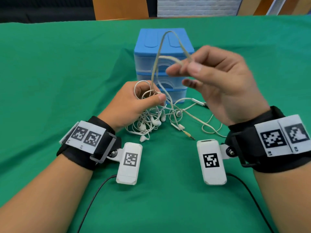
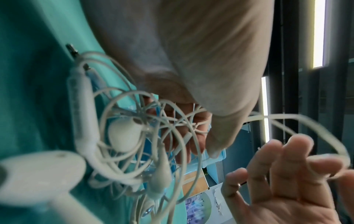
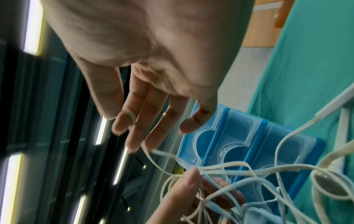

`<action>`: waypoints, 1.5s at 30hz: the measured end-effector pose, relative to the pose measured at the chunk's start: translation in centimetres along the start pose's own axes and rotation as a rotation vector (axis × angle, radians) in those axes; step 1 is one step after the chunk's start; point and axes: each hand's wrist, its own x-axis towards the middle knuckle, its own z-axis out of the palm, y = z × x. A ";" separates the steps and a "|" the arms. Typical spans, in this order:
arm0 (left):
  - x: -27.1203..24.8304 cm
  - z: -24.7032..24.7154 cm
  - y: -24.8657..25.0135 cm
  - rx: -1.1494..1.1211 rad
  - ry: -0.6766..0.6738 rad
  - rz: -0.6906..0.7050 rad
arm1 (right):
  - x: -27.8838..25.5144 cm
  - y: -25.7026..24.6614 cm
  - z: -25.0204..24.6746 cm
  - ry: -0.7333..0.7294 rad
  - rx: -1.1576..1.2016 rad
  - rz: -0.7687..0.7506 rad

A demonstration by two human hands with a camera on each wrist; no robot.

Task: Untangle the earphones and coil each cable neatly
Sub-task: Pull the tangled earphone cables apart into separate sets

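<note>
A tangle of white earphones [image 1: 151, 121] lies on the green cloth, partly lifted. My left hand [image 1: 158, 96] grips a bunch of its loops between thumb and curled fingers, just above the cloth. My right hand [image 1: 183, 68] is raised higher and to the right. It pinches a cream cable [image 1: 157, 52] between thumb and forefinger, and that cable arches up in a loop and runs down into the tangle. The left wrist view shows earbuds and an inline remote in the tangle [image 2: 153, 136]. In the right wrist view the pinched cable [image 3: 149, 153] leaves my fingertips [image 3: 122, 121].
A blue three-drawer plastic unit [image 1: 161, 47] stands right behind the hands. A jack plug [image 1: 190, 136] and loose cable loops [image 1: 212, 128] lie on the green tablecloth [image 1: 58, 73] between my wrists. A wooden chair back [image 1: 119, 7] stands beyond the far edge.
</note>
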 end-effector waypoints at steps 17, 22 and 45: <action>0.1 -0.1 0.4 0.002 0.049 0.050 | 0.2 0.2 -1.1 -0.049 -0.375 0.416; 0.2 -0.3 0.2 -0.014 0.113 0.055 | -0.1 -0.6 -0.2 0.006 -0.430 0.458; 0.5 -0.7 -0.3 -0.033 0.307 0.010 | -0.2 -1.4 -2.9 -0.077 -0.885 0.370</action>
